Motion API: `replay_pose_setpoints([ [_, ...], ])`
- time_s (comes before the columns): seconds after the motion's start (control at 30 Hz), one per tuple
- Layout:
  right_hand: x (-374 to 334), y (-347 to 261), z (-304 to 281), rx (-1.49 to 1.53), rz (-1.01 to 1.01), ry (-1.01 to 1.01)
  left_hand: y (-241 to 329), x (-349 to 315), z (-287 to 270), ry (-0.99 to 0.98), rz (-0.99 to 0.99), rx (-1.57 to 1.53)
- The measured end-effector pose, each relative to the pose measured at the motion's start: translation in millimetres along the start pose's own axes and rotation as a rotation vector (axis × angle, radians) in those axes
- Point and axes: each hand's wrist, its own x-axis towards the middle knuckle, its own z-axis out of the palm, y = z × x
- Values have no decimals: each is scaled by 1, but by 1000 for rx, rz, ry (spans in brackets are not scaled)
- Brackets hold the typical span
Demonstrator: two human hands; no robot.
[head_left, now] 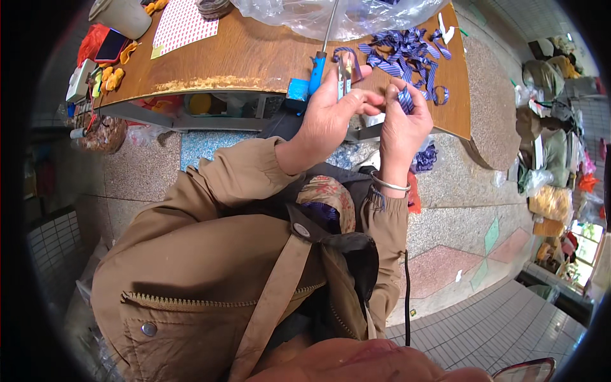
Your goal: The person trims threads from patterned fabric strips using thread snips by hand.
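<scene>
Loosely, striped ribbons (407,56) litter a chipped wooden table (254,54) above speckled flooring (455,178).

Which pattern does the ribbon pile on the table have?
The ribbon pile is purple-blue with pale stripes; see head view.

From my remote seat, I see red fabric (93,42), a dark flat device (111,46) and a fluffy orange bundle (113,78) at ten o'clock. Between ten and eleven is a pale bucket (124,17); at eleven, a white sheet (185,25) patterned with small red marks. Around three, I make out a yellowish bundle (550,203) and a bright window (587,240). At four, a pink diamond (439,270) decorates the speckled floor (455,224).
</scene>
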Motion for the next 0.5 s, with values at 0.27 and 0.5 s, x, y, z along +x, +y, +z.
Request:
replay_pose_setpoints([
  [0.27, 14, -18, 18, -170, -142, -32, -5, 5, 4, 61, 64, -99],
  [0.5, -4, -8, -5, 274, 140, 29, 5, -7, -5, -99, -129, 34],
])
